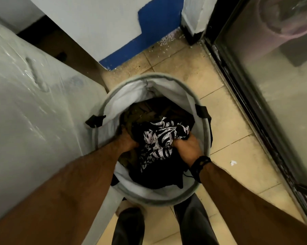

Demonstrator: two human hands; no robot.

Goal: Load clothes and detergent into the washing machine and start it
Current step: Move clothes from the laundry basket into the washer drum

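Observation:
A round grey laundry hamper [126,96] stands on the tiled floor in front of my legs. It holds a pile of clothes [158,138]: dark garments, an olive one and a black-and-white patterned one on top. Both hands are inside the hamper. My left hand [127,141] digs into the left side of the pile, fingers buried in the fabric. My right hand [186,145], with a dark wristband, grips the right side of the pile. The grey washing machine [30,103], wrapped in shiny plastic film, stands close on the left of the hamper.
A white wall with a blue painted band [149,30] runs behind the hamper. A dark-framed glass sliding door [255,85] lines the right side. Beige floor tiles [225,138] with white crumbs near the wall lie between hamper and door.

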